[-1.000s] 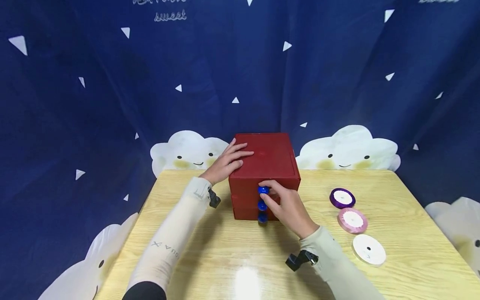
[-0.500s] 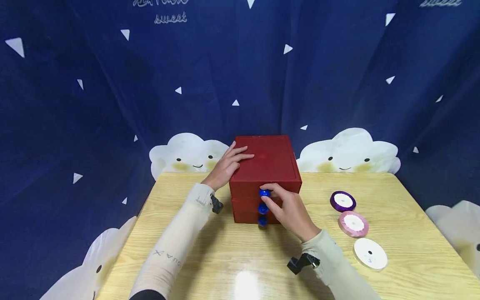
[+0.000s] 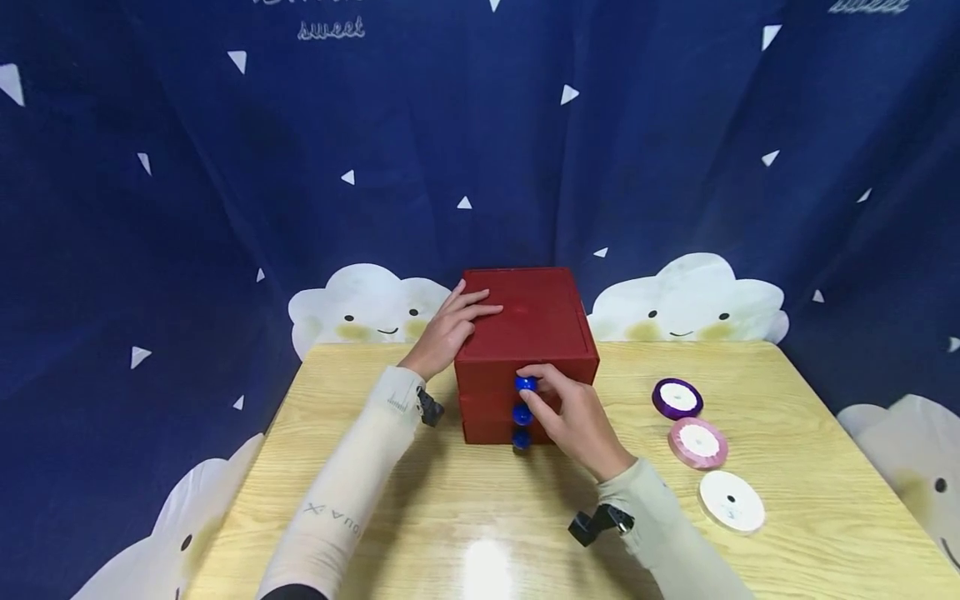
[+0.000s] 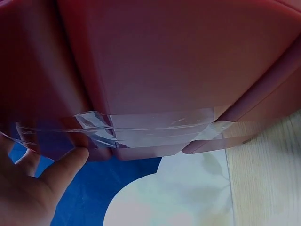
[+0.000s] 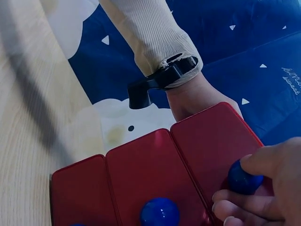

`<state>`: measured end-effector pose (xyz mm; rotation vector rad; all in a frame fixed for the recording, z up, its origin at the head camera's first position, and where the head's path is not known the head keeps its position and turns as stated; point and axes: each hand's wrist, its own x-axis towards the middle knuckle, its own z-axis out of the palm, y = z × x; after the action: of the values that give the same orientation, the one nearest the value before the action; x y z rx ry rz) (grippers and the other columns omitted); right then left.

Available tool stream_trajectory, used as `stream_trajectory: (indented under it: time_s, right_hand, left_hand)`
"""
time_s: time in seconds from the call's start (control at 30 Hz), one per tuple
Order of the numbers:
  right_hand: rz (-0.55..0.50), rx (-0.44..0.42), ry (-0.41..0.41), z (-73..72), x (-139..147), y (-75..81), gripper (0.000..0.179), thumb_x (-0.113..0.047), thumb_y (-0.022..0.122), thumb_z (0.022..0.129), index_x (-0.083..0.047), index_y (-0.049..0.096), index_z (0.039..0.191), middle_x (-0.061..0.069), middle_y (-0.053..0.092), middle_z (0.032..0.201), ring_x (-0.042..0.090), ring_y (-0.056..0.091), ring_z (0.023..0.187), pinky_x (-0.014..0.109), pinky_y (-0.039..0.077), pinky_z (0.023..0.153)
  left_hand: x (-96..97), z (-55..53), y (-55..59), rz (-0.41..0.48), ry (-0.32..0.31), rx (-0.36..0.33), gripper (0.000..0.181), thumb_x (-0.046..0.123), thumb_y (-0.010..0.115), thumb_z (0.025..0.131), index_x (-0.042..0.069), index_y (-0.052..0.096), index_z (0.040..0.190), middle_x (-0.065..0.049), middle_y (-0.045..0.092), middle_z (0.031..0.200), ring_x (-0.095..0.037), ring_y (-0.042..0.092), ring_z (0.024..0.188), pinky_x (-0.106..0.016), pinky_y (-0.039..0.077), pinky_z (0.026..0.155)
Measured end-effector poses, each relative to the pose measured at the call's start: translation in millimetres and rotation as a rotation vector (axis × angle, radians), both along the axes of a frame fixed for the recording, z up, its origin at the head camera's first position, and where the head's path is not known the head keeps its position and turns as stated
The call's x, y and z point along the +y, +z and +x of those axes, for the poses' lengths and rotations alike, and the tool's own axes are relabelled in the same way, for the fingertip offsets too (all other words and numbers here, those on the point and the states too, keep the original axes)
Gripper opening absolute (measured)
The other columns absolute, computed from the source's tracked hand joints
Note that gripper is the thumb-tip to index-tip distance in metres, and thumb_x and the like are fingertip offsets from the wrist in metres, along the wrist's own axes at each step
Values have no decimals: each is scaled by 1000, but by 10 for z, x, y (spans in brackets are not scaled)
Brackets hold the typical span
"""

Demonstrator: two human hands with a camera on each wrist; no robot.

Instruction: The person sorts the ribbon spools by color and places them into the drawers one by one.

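A red drawer box (image 3: 525,315) stands at the back middle of the table, its drawers stacked and all pushed in. Three blue round knobs run down its front. My right hand (image 3: 573,417) pinches the top knob (image 5: 243,178) between thumb and fingers. Below it are the middle knob (image 3: 522,414) and the bottom knob (image 3: 521,438). My left hand (image 3: 444,333) rests on the top left edge of the box with its fingers spread. In the left wrist view its thumb (image 4: 68,169) lies against the side wall, near a strip of clear tape (image 4: 160,129).
To the right on the wooden table (image 3: 420,517) lie three ribbon spools in a row: purple (image 3: 677,398), pink (image 3: 698,442) and white (image 3: 731,501). Behind the table hangs a dark blue curtain (image 3: 420,125) with white clouds and triangles.
The head view has shifted slightly. Both hands keep their places on the box and the top knob, and the drawers look unmoved.
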<state>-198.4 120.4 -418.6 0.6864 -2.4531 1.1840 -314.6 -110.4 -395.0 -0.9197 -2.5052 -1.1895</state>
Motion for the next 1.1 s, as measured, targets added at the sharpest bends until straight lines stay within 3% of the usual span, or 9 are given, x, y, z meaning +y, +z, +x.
stream_trajectory:
  time_s: [0.27,0.57,0.8,1.1]
  right_hand:
    - [-11,31,-9,78,26,-3,29,-21,68,91,-24,62,119,-7,69,92,4,61,75,27,51,61]
    - [-2,34,-16,155,79,13,29,-22,67,91,-25,62,119,-8,69,93,4,61,79,28,51,63]
    - [1,16,-3,233,86,16,28,-23,66,92,-25,62,120,-9,69,94,3,61,80,33,54,65]
    - [12,16,-19,302,71,35,29,-23,69,90,-27,63,118,-12,70,97,0,63,82,24,53,66]
  left_hand:
    - [37,23,12,-25,16,9,49,11,30,95,22,63,130,2,40,150,-22,7,148,-48,9,117]
    - [86,57,5,-27,57,23,49,13,31,96,25,63,131,4,41,150,-19,7,148,-47,12,117]
    - [72,35,-17,6,34,12,48,13,31,96,24,63,130,3,41,149,-21,7,148,-50,11,116]
    - [60,-3,-22,30,8,11,49,11,31,95,22,64,129,2,42,149,-21,7,148,-51,11,116]
